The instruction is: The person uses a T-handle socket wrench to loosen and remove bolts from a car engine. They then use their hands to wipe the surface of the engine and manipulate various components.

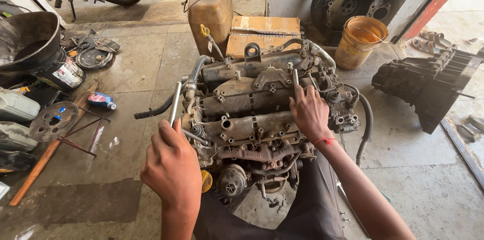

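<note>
A grimy engine block (252, 114) sits on the concrete floor between my knees. My left hand (171, 162) grips the lower end of a long metal wrench handle (175, 103) that rises at the engine's left side. My right hand (308, 111) rests on top of the engine and pinches a short metal socket tool (295, 77) standing upright on the cover. A red thread circles my right wrist. A black hose (154, 111) sticks out from the engine's left.
Behind the engine stand a tan jerrycan (210, 11), a cardboard box (263, 32) and an orange bucket (359, 41). A black gearbox housing (428, 84) lies right. Metal discs (53, 120), a dark tub (27, 38) and a blue bottle (101, 100) lie left.
</note>
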